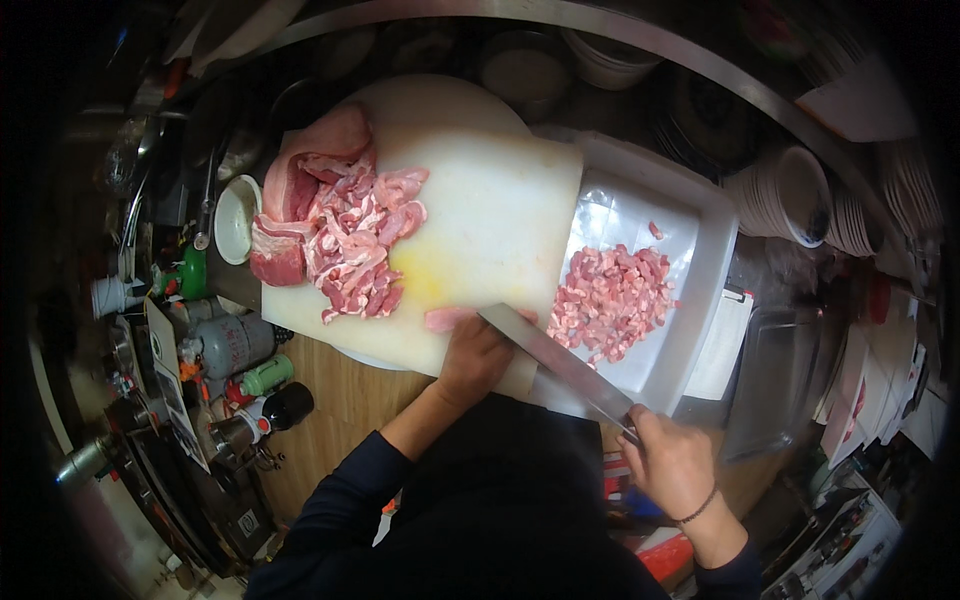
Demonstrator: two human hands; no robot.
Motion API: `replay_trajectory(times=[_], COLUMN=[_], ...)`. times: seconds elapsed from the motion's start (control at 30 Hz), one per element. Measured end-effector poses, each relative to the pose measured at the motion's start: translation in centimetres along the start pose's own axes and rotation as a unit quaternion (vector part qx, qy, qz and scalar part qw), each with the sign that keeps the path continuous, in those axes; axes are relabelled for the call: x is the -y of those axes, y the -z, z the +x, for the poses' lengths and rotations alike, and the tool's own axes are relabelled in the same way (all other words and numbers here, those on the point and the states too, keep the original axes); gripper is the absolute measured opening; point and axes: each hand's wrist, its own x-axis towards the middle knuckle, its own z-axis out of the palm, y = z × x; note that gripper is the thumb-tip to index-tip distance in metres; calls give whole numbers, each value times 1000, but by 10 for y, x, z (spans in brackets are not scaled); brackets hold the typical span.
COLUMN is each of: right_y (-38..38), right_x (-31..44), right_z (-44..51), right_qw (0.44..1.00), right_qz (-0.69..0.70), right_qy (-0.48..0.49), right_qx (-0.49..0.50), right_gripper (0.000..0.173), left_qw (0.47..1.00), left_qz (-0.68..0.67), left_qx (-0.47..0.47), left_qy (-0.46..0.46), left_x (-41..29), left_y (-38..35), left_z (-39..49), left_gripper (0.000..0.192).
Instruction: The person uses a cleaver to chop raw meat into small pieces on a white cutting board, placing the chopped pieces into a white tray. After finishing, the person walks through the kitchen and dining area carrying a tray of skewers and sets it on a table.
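Note:
My right hand (671, 457) grips the handle of a large kitchen knife (559, 356). The blade slants up and left across the front right part of a white cutting board (495, 202). With curled fingers, my left hand (476, 356) presses down a strip of raw meat (444, 318) beside the blade tip; the hand and blade hide much of the strip. Cut strips of raw meat (360, 255) lie heaped on the board's left side, against a larger slab with rind (330, 142). Right of the board, a white plastic tub (709, 225) holds diced meat (615, 300).
A white bowl (238, 219) stands left of the board. Stacked bowls (795, 196) stand beyond the tub, and a clear plastic lid or tray (776, 382) lies to its right. Gas canisters (236, 345) are at the lower left. A metal shelf edge (525, 9) curves across the far side.

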Motion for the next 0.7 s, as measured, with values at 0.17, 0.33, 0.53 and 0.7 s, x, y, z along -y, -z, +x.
replay_trajectory(times=[0.17, 0.33, 0.53, 0.7], right_y=[11, -13, -59, -73], right_x=[-1, -6, 4, 15], right_z=[10, 38, 102, 125], right_qw=[1000, 999, 991, 991], right_qz=[-11, 23, 105, 103], right_qy=[3, 40, 72, 65], right_qx=[12, -5, -35, -45], right_gripper=[31, 26, 24, 29], left_qw=[1000, 1000, 998, 999], left_qz=[13, 15, 61, 32], left_qx=[2, -7, -24, 24], left_qy=[2, -3, 0, 19], left_x=[-1, 3, 2, 2], left_y=[2, 1, -4, -2], left_z=[2, 1, -5, -4], left_gripper=[18, 18, 19, 16])
